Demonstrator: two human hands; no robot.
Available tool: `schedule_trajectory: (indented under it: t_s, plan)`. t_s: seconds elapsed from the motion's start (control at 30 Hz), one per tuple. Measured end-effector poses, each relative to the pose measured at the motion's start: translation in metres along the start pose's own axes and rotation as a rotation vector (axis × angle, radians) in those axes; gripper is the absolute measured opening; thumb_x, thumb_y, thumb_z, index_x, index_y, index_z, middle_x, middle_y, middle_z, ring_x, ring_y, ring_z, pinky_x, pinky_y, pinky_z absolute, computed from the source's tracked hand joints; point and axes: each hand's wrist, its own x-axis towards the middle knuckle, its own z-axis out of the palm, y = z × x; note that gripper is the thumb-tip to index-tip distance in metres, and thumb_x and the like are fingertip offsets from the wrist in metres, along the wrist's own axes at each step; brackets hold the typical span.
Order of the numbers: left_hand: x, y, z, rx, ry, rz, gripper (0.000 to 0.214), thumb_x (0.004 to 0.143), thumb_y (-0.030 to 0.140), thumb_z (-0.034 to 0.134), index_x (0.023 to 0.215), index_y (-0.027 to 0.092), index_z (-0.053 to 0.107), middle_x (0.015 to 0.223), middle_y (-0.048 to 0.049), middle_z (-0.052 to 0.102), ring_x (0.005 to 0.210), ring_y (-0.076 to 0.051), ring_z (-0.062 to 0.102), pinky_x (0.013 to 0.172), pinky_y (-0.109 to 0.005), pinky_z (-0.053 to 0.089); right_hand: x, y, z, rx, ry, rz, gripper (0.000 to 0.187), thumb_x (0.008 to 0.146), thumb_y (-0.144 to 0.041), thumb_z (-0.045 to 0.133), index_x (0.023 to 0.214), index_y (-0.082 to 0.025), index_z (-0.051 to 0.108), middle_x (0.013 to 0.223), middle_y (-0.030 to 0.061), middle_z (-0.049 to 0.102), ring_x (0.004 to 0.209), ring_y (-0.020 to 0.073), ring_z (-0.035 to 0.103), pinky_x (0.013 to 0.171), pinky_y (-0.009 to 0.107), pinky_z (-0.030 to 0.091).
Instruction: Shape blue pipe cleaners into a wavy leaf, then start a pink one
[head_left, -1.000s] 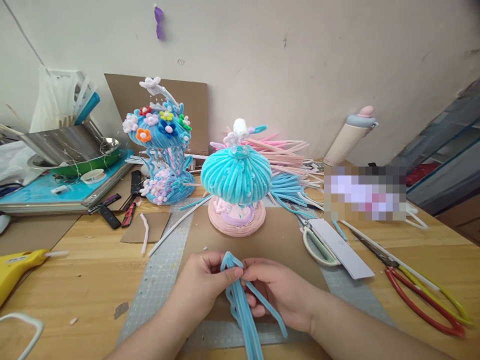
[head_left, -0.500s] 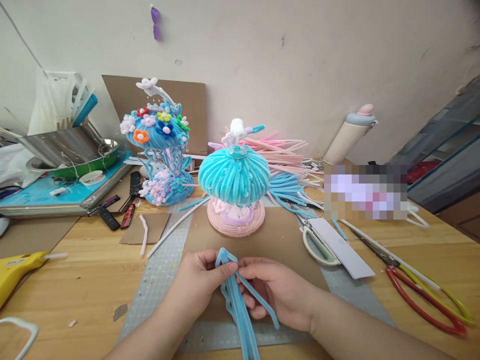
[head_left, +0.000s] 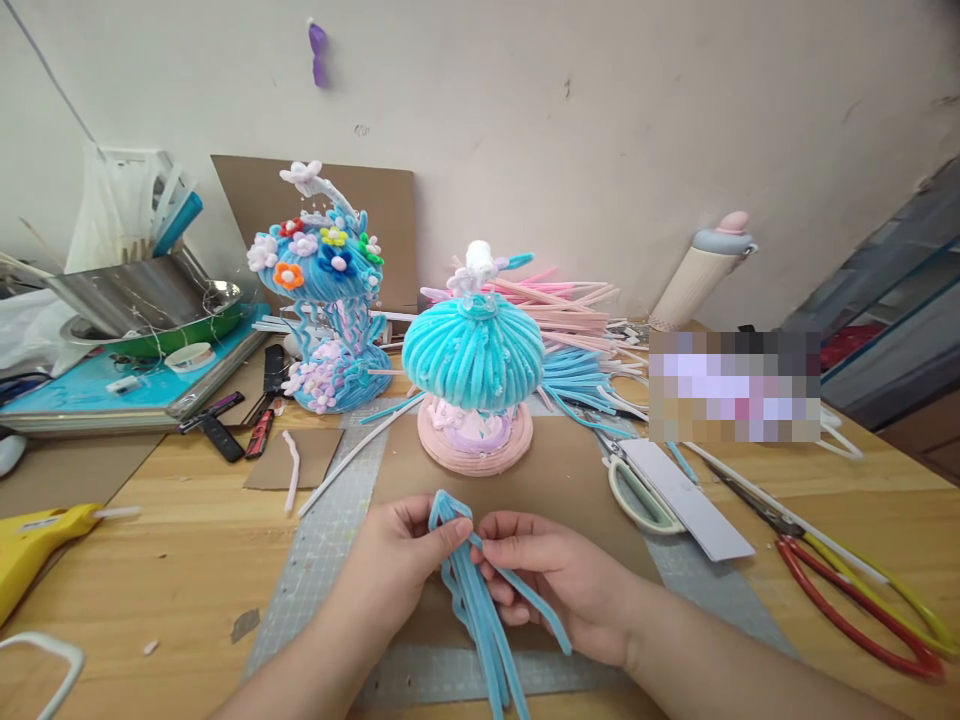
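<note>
A bundle of light-blue pipe cleaners (head_left: 480,620), bent over at the top, hangs between my hands. My left hand (head_left: 409,550) pinches the bundle near its folded upper end, thumb in front. My right hand (head_left: 544,575) grips one strand of it between thumb and forefinger, and that strand slants out to the lower right. The remaining right fingers curl behind, partly hidden. Just beyond my hands stands a turquoise pipe-cleaner dome (head_left: 472,352) on a round pink base (head_left: 436,446). Brown cardboard (head_left: 592,510) lies beneath them.
A flower-covered blue jellyfish-like model (head_left: 315,270) stands back left. Green-handled scissors (head_left: 637,500) and red-and-yellow-handled scissors (head_left: 847,610) lie right. A yellow glue gun (head_left: 45,540) is at the left edge. Pink and blue pipe cleaners (head_left: 577,320) pile behind the dome; a bottle (head_left: 701,270) leans by the wall.
My right hand has shifted slightly right, and the strand it grips now angles further outward from the bundle. My left hand keeps its pinch. The view has moved slightly.
</note>
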Motion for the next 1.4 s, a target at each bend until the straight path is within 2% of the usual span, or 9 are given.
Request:
schedule_trajectory:
  t_s: [0.23, 0.43, 0.6, 0.73, 0.87, 1.03, 1.2, 1.4]
  plan:
    - [-0.0003, 0.0007, 0.0001, 0.005, 0.036, 0.007, 0.022, 0.064, 0.033, 0.069, 0.061, 0.013, 0.061, 0.056, -0.0039, 0.067, 0.051, -0.015, 0.06, 0.052, -0.024, 0.046, 0.0011, 0.0, 0.0022, 0.018, 0.053, -0.058, 0.017, 0.067, -0.023, 0.068, 0.071, -0.013, 0.055, 0.065, 0.0001, 0.053, 0.054, 0.0067, 0.044, 0.049, 0.02, 0.025]
    - [0.0002, 0.0001, -0.0028, -0.023, 0.022, 0.02, 0.022, 0.069, 0.034, 0.065, 0.063, 0.014, 0.061, 0.057, -0.0039, 0.068, 0.051, -0.016, 0.061, 0.052, -0.024, 0.046, -0.0009, -0.0048, -0.0004, -0.012, 0.011, 0.016, 0.011, 0.072, -0.021, 0.062, 0.073, -0.012, 0.056, 0.062, -0.0002, 0.05, 0.052, 0.0063, 0.041, 0.045, 0.02, 0.023]
    - [0.0003, 0.0023, 0.0005, -0.007, 0.017, -0.003, 0.022, 0.066, 0.035, 0.068, 0.06, 0.014, 0.06, 0.055, -0.0028, 0.067, 0.05, -0.016, 0.06, 0.052, -0.025, 0.045, -0.0011, -0.0045, 0.0009, -0.011, 0.001, 0.011, 0.013, 0.07, -0.021, 0.064, 0.072, -0.012, 0.055, 0.063, -0.0007, 0.051, 0.052, 0.0062, 0.042, 0.047, 0.02, 0.025]
    - [0.0014, 0.0002, 0.0013, 0.002, 0.012, 0.0, 0.022, 0.065, 0.035, 0.068, 0.06, 0.015, 0.061, 0.054, -0.0018, 0.066, 0.05, -0.015, 0.059, 0.05, -0.023, 0.041, 0.0008, -0.002, 0.002, -0.018, 0.04, 0.007, 0.017, 0.07, -0.026, 0.064, 0.072, -0.012, 0.054, 0.064, -0.0007, 0.051, 0.051, 0.0056, 0.042, 0.045, 0.02, 0.023]
    - [0.0027, -0.0041, 0.0002, 0.052, -0.018, 0.028, 0.023, 0.069, 0.036, 0.064, 0.064, 0.014, 0.062, 0.058, -0.0013, 0.065, 0.052, -0.012, 0.054, 0.05, -0.022, 0.037, 0.0026, -0.0013, 0.001, 0.008, 0.094, 0.022, 0.017, 0.069, -0.026, 0.064, 0.072, -0.013, 0.053, 0.063, -0.0013, 0.05, 0.049, 0.0053, 0.041, 0.043, 0.019, 0.021]
    - [0.0043, -0.0064, 0.0014, 0.087, -0.044, 0.071, 0.019, 0.072, 0.033, 0.062, 0.069, 0.014, 0.062, 0.062, -0.0008, 0.064, 0.055, -0.012, 0.054, 0.05, -0.021, 0.037, 0.0033, -0.0014, -0.0005, 0.048, 0.104, 0.016, 0.015, 0.072, -0.026, 0.06, 0.071, -0.013, 0.052, 0.06, -0.0021, 0.048, 0.048, 0.0057, 0.041, 0.043, 0.02, 0.022]
    - [0.0031, -0.0058, 0.0011, -0.055, -0.091, -0.016, 0.018, 0.069, 0.032, 0.066, 0.069, 0.014, 0.061, 0.062, -0.0025, 0.066, 0.056, -0.015, 0.059, 0.056, -0.025, 0.042, 0.002, -0.0025, 0.003, 0.019, 0.122, 0.027, 0.016, 0.071, -0.026, 0.06, 0.068, -0.013, 0.052, 0.06, -0.0018, 0.049, 0.046, 0.0054, 0.041, 0.043, 0.02, 0.021]
    - [-0.0009, -0.0065, -0.0011, -0.078, -0.102, -0.047, 0.019, 0.072, 0.032, 0.064, 0.069, 0.013, 0.062, 0.065, -0.0042, 0.066, 0.058, -0.012, 0.056, 0.056, -0.023, 0.037, 0.0029, -0.0013, 0.0034, -0.01, 0.146, 0.021, 0.017, 0.073, -0.028, 0.058, 0.07, -0.012, 0.053, 0.061, 0.0012, 0.053, 0.049, 0.0075, 0.046, 0.045, 0.02, 0.025]
